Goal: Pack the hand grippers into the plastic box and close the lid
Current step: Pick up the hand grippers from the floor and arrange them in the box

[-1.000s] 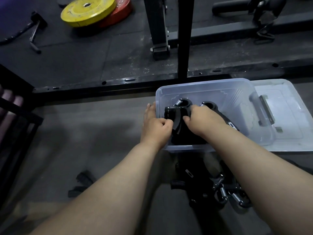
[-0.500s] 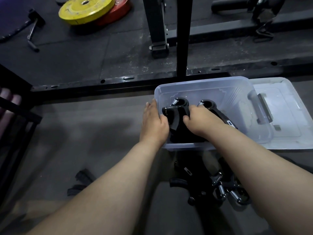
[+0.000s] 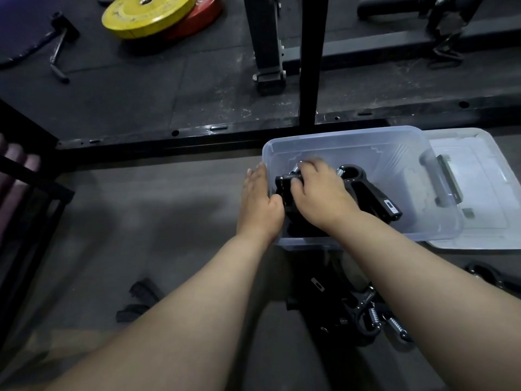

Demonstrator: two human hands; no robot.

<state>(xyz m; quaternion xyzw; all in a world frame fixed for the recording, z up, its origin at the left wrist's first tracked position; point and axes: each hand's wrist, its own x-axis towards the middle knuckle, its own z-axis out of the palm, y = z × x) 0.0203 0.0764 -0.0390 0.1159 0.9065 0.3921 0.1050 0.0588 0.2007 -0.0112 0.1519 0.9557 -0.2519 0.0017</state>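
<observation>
Black hand grippers (image 3: 363, 190) lie in the clear plastic box (image 3: 349, 142) on the gym floor | right hand (image 3: 318, 193) fingers curled over one gripper inside | left hand (image 3: 259, 201) flat, fingers together, against the box's left wall | lid (image 3: 479, 193) off, lying beside the box | more grippers (image 3: 363, 311) heaped on the floor nearer the person
</observation>
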